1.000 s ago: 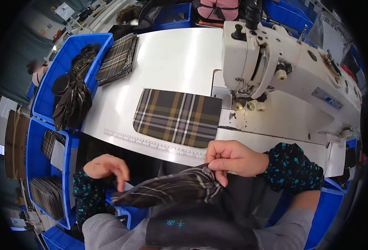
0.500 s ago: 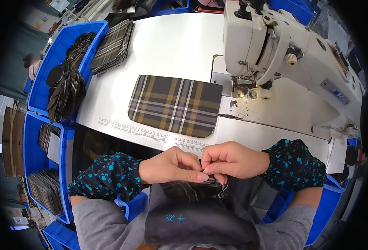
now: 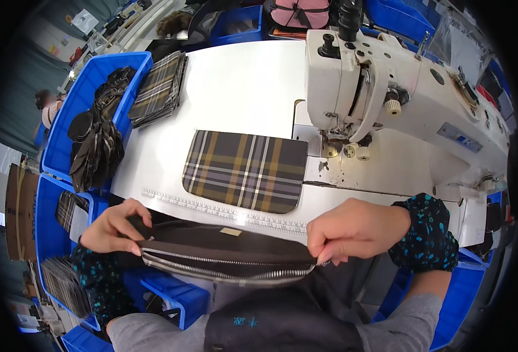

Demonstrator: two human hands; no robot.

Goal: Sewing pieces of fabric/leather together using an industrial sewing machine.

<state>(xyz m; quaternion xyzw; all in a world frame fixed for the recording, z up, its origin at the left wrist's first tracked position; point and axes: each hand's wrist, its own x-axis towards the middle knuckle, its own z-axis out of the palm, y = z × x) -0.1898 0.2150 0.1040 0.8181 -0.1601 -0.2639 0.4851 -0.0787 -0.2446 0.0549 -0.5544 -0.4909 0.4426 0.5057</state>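
Observation:
A dark brown fabric pouch (image 3: 194,242) with a metal-toothed zipper is stretched sideways in front of me, just off the near edge of the table. Its zipper gapes apart along the middle, and a small pale label shows on the fabric. My left hand (image 3: 116,227) pinches one end between thumb and fingers. At the opposite end, my right hand (image 3: 355,232) grips the corner by the zipper, its fingers partly hiding that end. Beyond the pouch, a plaid fabric panel (image 3: 246,170) with rounded near corners lies flat on the white table (image 3: 241,76).
A white sewing machine (image 3: 382,88) stands to the right of the panel. A ruler strip (image 3: 223,214) runs along the table's near side. Stacked plaid pieces (image 3: 158,88) lie at the far left, beside a blue bin (image 3: 138,70) of dark fabric parts. More blue bins sit below and behind.
My hands, close together over a bunched piece half a second ago, have spread far apart. The pouch is now pulled out wide between them with its zipper visible.

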